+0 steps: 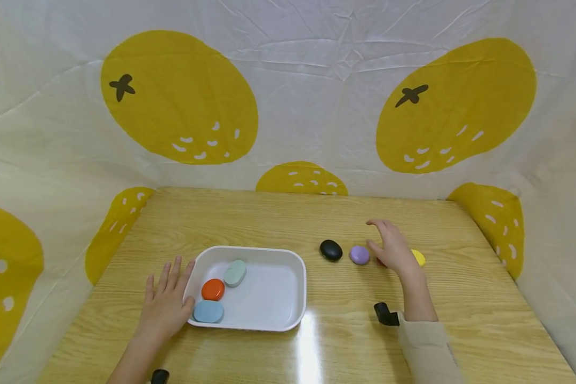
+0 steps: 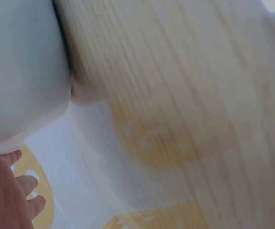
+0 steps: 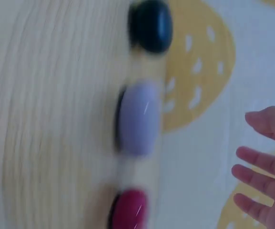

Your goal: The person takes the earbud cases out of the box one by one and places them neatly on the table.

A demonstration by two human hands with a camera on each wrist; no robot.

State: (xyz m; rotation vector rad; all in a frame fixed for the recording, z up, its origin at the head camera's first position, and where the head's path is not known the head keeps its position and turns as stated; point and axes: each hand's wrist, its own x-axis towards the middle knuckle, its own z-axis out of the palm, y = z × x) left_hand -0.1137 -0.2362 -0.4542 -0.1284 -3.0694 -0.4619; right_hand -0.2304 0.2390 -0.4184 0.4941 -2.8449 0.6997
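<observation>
A white rectangular tray (image 1: 269,288) lies on the table with a pale green pebble (image 1: 235,273), an orange-red pebble (image 1: 213,289) and a light blue pebble (image 1: 208,311) at its left side. My left hand (image 1: 168,304) touches the tray's left rim with fingers spread. Over the row at the right hovers my right hand (image 1: 392,249), fingers apart and holding nothing. Under it, mostly hidden in the head view, sits a dark pink pebble (image 3: 130,210). Beside that are a purple pebble (image 1: 359,255) and a black pebble (image 1: 331,250); a yellow pebble (image 1: 418,257) shows behind the wrist.
The wood-grain table (image 1: 345,341) is enclosed by a white cloth (image 1: 312,106) printed with yellow fruit shapes. Black wrist-worn pieces show at both arms, one by the right sleeve (image 1: 427,346).
</observation>
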